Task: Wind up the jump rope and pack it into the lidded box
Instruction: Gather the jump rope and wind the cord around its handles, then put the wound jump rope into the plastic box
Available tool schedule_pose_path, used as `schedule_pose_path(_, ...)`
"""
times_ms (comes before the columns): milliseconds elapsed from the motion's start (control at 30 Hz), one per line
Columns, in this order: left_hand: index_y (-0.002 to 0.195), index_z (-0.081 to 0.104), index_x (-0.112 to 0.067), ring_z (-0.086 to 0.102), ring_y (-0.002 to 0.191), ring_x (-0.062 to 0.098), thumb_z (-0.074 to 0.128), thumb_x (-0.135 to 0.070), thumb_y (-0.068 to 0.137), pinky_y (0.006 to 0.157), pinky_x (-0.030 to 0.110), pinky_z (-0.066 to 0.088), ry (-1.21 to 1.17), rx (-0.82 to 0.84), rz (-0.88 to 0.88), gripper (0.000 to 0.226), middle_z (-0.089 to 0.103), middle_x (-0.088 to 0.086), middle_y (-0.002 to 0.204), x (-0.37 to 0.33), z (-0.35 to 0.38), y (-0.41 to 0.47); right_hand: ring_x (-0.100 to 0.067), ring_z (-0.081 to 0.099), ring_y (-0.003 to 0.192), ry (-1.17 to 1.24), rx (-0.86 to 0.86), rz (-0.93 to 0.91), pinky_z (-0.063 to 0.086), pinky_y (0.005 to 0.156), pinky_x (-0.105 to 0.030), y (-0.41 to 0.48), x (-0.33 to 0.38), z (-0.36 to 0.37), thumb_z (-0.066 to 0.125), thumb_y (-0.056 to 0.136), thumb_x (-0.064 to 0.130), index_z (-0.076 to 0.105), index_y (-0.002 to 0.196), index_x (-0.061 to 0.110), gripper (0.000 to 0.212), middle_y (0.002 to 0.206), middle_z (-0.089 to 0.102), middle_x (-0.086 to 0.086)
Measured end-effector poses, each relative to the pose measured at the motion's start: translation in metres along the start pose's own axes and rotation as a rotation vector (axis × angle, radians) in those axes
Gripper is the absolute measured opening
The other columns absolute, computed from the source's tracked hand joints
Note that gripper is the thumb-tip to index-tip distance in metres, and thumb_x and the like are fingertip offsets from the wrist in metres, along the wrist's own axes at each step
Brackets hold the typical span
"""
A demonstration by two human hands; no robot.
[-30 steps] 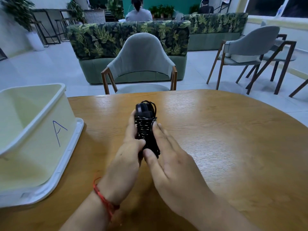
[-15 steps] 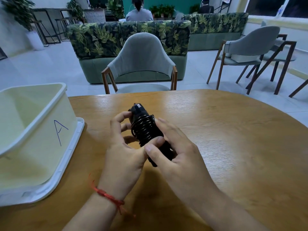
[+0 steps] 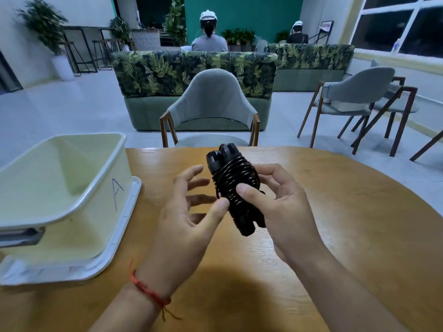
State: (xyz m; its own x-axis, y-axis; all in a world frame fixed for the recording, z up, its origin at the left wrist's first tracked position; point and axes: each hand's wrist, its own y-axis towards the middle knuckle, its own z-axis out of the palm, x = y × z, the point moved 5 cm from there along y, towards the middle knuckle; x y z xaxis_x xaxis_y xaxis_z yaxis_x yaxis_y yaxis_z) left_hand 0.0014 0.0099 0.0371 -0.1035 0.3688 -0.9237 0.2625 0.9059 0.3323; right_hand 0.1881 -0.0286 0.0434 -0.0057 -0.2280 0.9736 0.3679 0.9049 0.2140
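The black jump rope is a tight bundle, its cord wound around the two handles held side by side. My right hand grips the bundle above the table, thumb pressed on the coils. My left hand sits just left of it with fingers spread; only its thumb tip touches the cord. The pale lidded box stands open at the table's left, marked with a blue "A", and rests on its white lid.
The round wooden table stretches right and toward me. A grey chair stands at the far edge, with more chairs at right. A leaf-patterned sofa and two seated people are farther back.
The bundle has risen off the table in my right hand. My left hand has let go of it and spread its fingers. The camera has tilted upward.
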Motion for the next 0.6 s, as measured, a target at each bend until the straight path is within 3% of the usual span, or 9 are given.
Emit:
schedule_pose_path(67,0.151,0.053,-0.037,0.078,0.116,0.018,0.075,-0.050,0.097,0.087,0.041,0.069,-0.181,-0.028,-0.144,0.060,0.072,-0.002,0.136,-0.005,-0.017,0.000,-0.027,0.078,0.094,0.042,0.063,0.014,0.056,0.057,-0.018,-0.002,0.015,0.014,0.082,0.095,0.010,0.079,0.111,0.027,0.023,0.119,0.081,0.001)
schedule_pose_path(167,0.138,0.070,-0.022,0.079,0.104,0.029,0.067,-0.045,0.093,0.083,0.045,0.070,-0.354,-0.059,-0.236,0.051,0.080,0.015,0.123,-0.024,-0.040,-0.001,-0.026,0.075,0.096,0.078,0.147,-0.001,0.052,0.055,-0.013,-0.007,0.038,0.044,0.080,0.096,0.009,0.079,0.114,0.022,0.022,0.120,0.081,-0.003)
schedule_pose_path(267,0.125,0.076,-0.019,0.077,0.088,0.021,0.069,-0.040,0.092,0.082,0.047,0.070,-0.321,-0.128,-0.190,0.040,0.083,0.008,0.102,-0.048,-0.076,-0.006,-0.023,0.074,0.099,0.088,0.210,-0.029,0.054,0.059,-0.013,-0.012,0.062,0.076,0.080,0.098,0.010,0.080,0.116,0.023,0.022,0.121,0.081,-0.002)
schedule_pose_path(367,0.120,0.077,-0.017,0.078,0.080,0.013,0.072,-0.038,0.088,0.077,0.038,0.070,-0.241,-0.183,-0.159,0.038,0.082,0.001,0.090,-0.066,-0.111,-0.008,-0.014,0.079,0.106,0.071,0.262,-0.043,0.060,0.071,-0.019,-0.012,0.079,0.106,0.080,0.098,0.013,0.080,0.124,0.024,0.028,0.123,0.081,0.002)
schedule_pose_path(433,0.120,0.076,-0.018,0.081,0.080,0.009,0.072,-0.034,0.094,0.075,0.034,0.071,-0.170,-0.221,-0.155,0.031,0.083,-0.003,0.086,-0.075,-0.138,-0.011,-0.010,0.081,0.101,0.058,0.301,-0.044,0.064,0.076,-0.023,-0.011,0.090,0.130,0.079,0.099,0.012,0.078,0.131,0.020,0.034,0.122,0.082,0.001)
schedule_pose_path(533,0.113,0.078,-0.036,0.082,0.088,0.006,0.068,-0.038,0.104,0.068,0.033,0.068,0.100,-0.273,-0.118,0.013,0.084,-0.018,0.094,-0.084,-0.183,-0.014,-0.018,0.084,0.093,0.044,0.398,-0.064,0.069,0.082,-0.034,-0.003,0.106,0.172,0.079,0.098,0.006,0.078,0.130,0.018,0.034,0.111,0.085,0.004)
schedule_pose_path(600,0.101,0.078,-0.045,0.076,0.087,0.001,0.064,-0.043,0.106,0.068,0.034,0.062,0.334,-0.366,-0.115,0.015,0.081,-0.024,0.095,-0.085,-0.220,-0.013,-0.016,0.082,0.086,0.005,0.443,-0.085,0.070,0.082,-0.038,0.013,0.109,0.201,0.079,0.097,0.005,0.079,0.126,0.020,0.032,0.103,0.085,0.009)
